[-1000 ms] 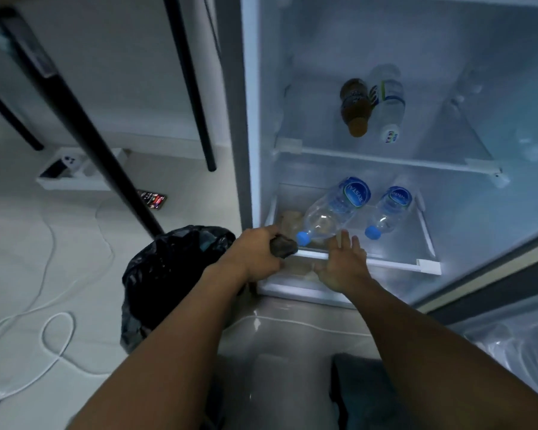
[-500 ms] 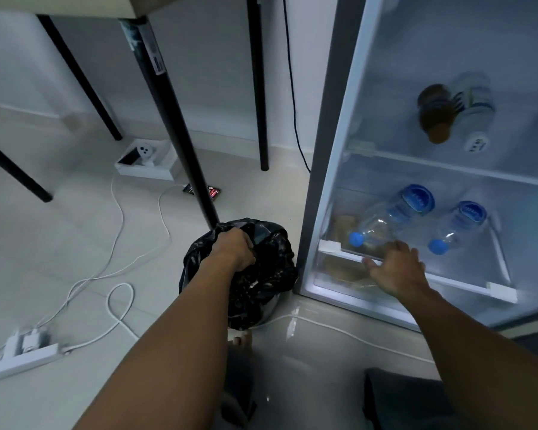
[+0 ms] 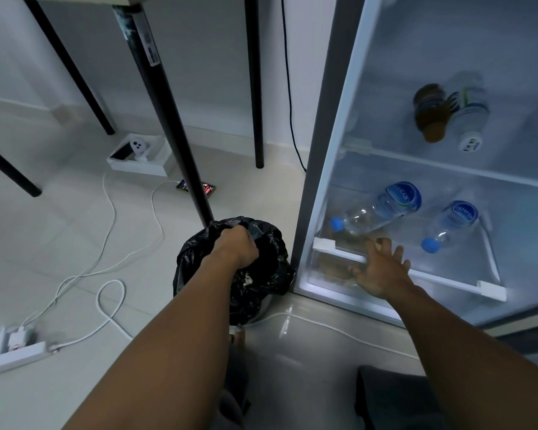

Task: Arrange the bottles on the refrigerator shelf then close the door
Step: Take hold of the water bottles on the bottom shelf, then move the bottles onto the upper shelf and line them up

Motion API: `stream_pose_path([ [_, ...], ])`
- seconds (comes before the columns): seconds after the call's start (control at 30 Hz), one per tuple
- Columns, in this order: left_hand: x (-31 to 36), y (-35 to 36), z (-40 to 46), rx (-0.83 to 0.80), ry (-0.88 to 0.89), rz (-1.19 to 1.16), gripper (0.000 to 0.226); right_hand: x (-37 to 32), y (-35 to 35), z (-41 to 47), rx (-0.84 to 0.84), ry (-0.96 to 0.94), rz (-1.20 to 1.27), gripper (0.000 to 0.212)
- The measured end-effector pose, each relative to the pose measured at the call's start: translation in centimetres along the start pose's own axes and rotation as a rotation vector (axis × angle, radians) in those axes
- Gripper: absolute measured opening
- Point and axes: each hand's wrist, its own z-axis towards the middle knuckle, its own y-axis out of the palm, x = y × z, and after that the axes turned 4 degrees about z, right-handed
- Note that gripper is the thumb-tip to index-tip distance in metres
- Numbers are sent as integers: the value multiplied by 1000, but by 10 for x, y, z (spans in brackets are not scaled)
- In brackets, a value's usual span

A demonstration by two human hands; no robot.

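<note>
The fridge (image 3: 330, 150) stands open. On its lower shelf (image 3: 448, 276) two clear bottles with blue caps lie on their sides, caps toward the front: the left bottle (image 3: 376, 211) slants across the shelf with its cap near the left wall, and the right bottle (image 3: 451, 225) lies apart from it, nearer the right side. On the upper shelf (image 3: 448, 167) a brown bottle (image 3: 429, 113) and a white bottle (image 3: 469, 113) stand or lean close together; blur hides whether they touch.

The right hand (image 3: 382, 271) hovers at the front edge of the lower shelf, fingers spread and holding nothing, just in front of the left bottle. The left hand (image 3: 236, 243) is well left of the fridge, down at the mouth of a black bin bag (image 3: 261, 274), fingers curled; whether it grips anything there I cannot tell.

The arranging step seems to be under way, with the door not yet closed. The next move likely calls for the right hand to reach past the shelf edge, take the slanted bottle and set it straight beside its neighbour. Lying bottles roll easily, so a firm hold round the body would help.
</note>
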Motion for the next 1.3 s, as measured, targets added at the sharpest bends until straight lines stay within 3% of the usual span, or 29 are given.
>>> stream_pose_path([
  [0.27, 52, 19, -16, -190, 188, -40, 13, 11, -18, -7, -99, -61, 94, 77],
  [0.47, 107, 56, -26, -399, 353, -50, 60, 23, -33, -8, -201, -68, 194, 77],
  [0.57, 125, 76, -19, -315, 339, -88, 63, 31, -39, -10, -214, -74, 221, 70],
  [0.73, 149, 89, -3, -99, 141, -304, 62, 43, -47, -7, -242, -54, 277, 65],
  [0.97, 165, 97, 12, 63, 106, -303, 36, 45, -61, -5, -174, -38, 363, 57],
  [1.17, 174, 80, -9, 244, 289, -346, 24, 38, -72, -12, 33, -53, 472, 53],
  [1.3, 182, 54, -37, 430, 582, -261, 22, 31, -75, -12, 250, 24, 508, 66],
])
